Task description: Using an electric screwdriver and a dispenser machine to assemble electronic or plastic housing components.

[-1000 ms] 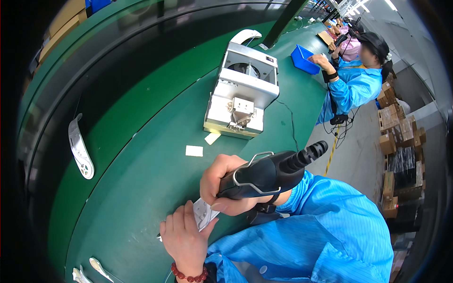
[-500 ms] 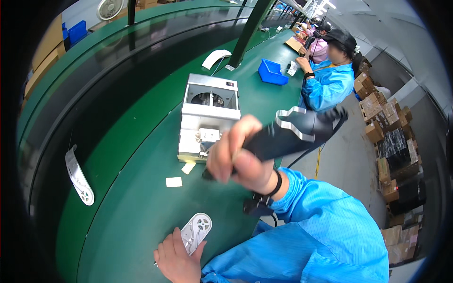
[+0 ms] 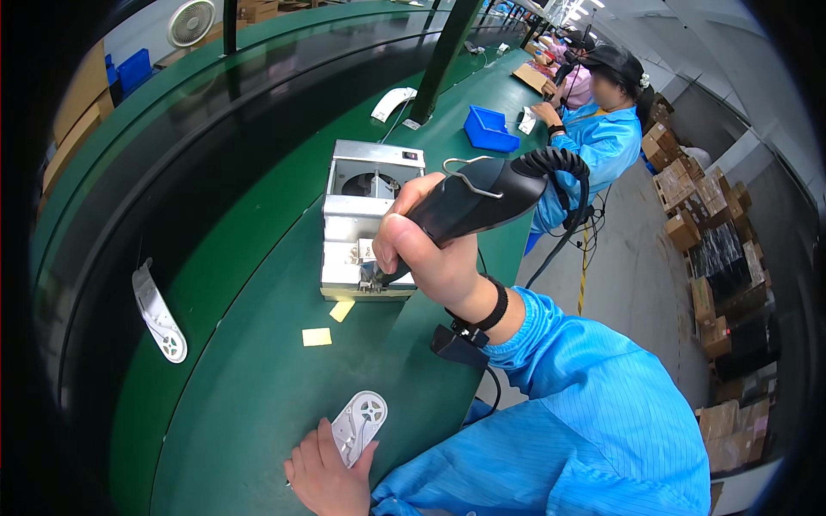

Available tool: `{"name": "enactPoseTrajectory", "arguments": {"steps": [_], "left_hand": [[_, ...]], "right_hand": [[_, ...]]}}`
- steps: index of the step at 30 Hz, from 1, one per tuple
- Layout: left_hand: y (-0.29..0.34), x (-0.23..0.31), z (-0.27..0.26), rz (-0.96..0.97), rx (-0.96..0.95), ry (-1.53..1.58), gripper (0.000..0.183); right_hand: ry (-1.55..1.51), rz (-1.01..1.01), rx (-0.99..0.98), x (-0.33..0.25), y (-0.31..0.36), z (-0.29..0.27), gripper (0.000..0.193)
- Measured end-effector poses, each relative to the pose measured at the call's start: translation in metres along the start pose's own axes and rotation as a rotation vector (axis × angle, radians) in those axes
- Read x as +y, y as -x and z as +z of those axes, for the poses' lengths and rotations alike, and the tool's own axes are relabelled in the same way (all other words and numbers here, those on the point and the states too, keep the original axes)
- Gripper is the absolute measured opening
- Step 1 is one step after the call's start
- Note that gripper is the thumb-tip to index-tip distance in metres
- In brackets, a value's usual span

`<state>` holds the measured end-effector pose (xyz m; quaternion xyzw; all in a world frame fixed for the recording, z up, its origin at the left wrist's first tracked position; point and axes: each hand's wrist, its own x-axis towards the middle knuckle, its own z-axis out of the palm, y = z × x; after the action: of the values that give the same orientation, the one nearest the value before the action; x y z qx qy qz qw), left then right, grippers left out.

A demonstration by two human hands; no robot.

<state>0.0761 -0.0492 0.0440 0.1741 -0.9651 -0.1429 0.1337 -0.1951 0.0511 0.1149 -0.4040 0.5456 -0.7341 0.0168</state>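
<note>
My right hand (image 3: 439, 258) is closed around a black electric screwdriver (image 3: 473, 202) with a wire hanging hook and a coiled cord. Its tip points down at the front of a metal screw feeder (image 3: 344, 206); my fingers partly hide that spot, so contact is unclear. Through the feeder's top window a round dark drum shows. Lower down, my left hand (image 3: 331, 475) grips a white plastic housing (image 3: 361, 421) against the green bench, thumb on one side and fingers on the other. The housing has a rounded end with a spoked circle and a thin wire inside.
Two yellow paper slips (image 3: 317, 336) lie before the feeder. A similar white housing (image 3: 158, 314) rests on the conveyor (image 3: 232, 284) at left, and another white part (image 3: 394, 103) beyond the feeder. A blue bin (image 3: 490, 131) stands near a co-worker in blue (image 3: 594, 142). A post (image 3: 443, 64) rises behind.
My right hand has brought the screwdriver back toward the feeder, its tip now at the feeder's front. The left hand and its housing stay put. The housing on the conveyor has shifted slightly.
</note>
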Motion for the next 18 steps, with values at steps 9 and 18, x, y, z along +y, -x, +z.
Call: {"name": "enactPoseTrajectory", "arguments": {"steps": [9, 18], "left_hand": [[0.005, -0.004, 0.012, 0.048, 0.087, 0.028, 0.073], [0.010, 0.001, 0.006, 0.019, 0.081, 0.016, 0.072]], "right_hand": [[0.010, 0.007, -0.005, 0.004, -0.002, 0.001, 0.014], [-0.035, 0.145, 0.016, -0.001, -0.011, 0.011, 0.011]]}}
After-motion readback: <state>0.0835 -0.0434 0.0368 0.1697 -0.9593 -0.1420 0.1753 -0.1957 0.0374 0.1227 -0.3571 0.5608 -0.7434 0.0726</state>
